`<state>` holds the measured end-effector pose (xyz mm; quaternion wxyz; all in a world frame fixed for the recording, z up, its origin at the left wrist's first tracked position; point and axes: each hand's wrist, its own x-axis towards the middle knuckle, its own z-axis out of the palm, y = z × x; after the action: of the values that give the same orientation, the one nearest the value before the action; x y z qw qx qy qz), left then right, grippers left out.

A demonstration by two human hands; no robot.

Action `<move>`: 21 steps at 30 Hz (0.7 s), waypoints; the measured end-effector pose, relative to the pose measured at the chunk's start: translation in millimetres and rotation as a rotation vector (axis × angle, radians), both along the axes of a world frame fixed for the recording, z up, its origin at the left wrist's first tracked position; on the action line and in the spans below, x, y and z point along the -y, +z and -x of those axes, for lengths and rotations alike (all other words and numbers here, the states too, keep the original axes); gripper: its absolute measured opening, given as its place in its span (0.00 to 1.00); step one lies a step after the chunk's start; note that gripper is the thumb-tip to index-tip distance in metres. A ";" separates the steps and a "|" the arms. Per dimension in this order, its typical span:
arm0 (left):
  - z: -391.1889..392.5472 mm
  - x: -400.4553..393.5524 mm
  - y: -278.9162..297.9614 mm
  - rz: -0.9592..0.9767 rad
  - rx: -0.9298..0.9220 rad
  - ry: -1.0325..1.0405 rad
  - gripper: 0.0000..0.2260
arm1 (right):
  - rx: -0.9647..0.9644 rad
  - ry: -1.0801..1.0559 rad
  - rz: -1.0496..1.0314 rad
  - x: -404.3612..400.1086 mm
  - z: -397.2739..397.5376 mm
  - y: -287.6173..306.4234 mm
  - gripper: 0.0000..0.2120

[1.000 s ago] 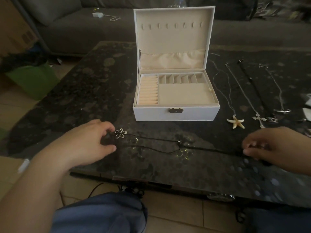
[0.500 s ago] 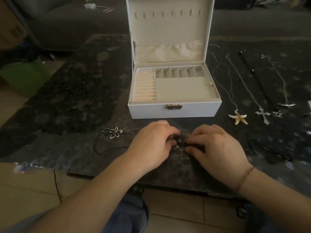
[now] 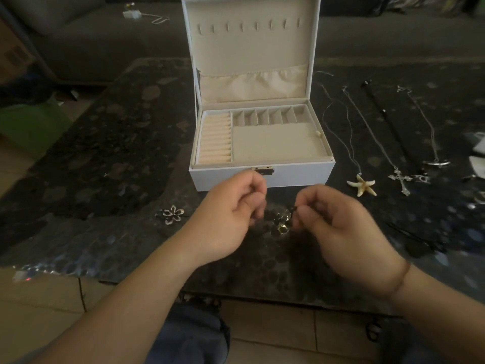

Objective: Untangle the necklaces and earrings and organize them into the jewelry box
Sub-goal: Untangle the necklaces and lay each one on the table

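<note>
Your left hand [image 3: 231,214] and right hand [image 3: 338,224] hover close together just in front of the jewelry box [image 3: 262,143], both with fingers curled into a narrow grip. The right one pinches a thin black cord [image 3: 295,208] at its tip; the left seems to pinch the same cord, though blur hides the contact. Below the gap between them a small glinting metal pendant [image 3: 282,223] lies on the dark, mottled, glossy bench [image 3: 105,158]. The white box stands open, its cream velvety tray split into ridged ring rolls and small square cells. A silver flower pendant [image 3: 172,214] lies left of your hands; a pale starfish necklace [image 3: 363,185] and a cross necklace [image 3: 400,178] lie stretched out on the right.
</note>
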<state>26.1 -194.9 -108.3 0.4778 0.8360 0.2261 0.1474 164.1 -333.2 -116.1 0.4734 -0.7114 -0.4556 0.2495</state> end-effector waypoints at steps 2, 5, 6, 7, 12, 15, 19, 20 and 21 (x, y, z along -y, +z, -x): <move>1.9 0.6 14.0 0.150 0.119 0.016 0.09 | -0.204 0.020 -0.104 1.5 -0.6 14.9 0.03; 1.7 4.3 32.9 0.201 0.189 -0.026 0.06 | -0.411 0.040 -0.168 5.8 -1.3 34.3 0.03; 0.9 7.1 38.4 0.183 0.204 -0.048 0.06 | -0.451 0.055 -0.177 7.1 -1.2 40.3 0.03; -0.3 10.3 42.8 0.166 0.224 -0.061 0.06 | -0.471 0.069 -0.184 7.7 -1.0 44.8 0.03; -3.4 18.2 50.7 0.152 0.291 -0.119 0.06 | -0.416 0.090 -0.222 11.4 -1.4 55.5 0.05; -2.2 19.0 51.7 0.170 0.332 -0.132 0.07 | -0.420 0.116 -0.209 14.5 -1.6 58.1 0.06; -1.5 23.0 53.1 0.158 0.370 -0.163 0.09 | -0.352 0.167 -0.215 15.2 0.9 58.2 0.06; -2.0 23.5 53.4 0.162 0.379 -0.161 0.09 | -0.342 0.170 -0.231 15.3 1.5 58.1 0.06; -2.6 24.2 54.0 0.165 0.387 -0.156 0.09 | -0.340 0.173 -0.249 15.6 2.1 58.4 0.06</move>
<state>28.7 -219.1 -54.3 0.5888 0.7653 0.0763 0.2486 161.9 -348.7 -57.6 0.6045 -0.5536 -0.4558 0.3470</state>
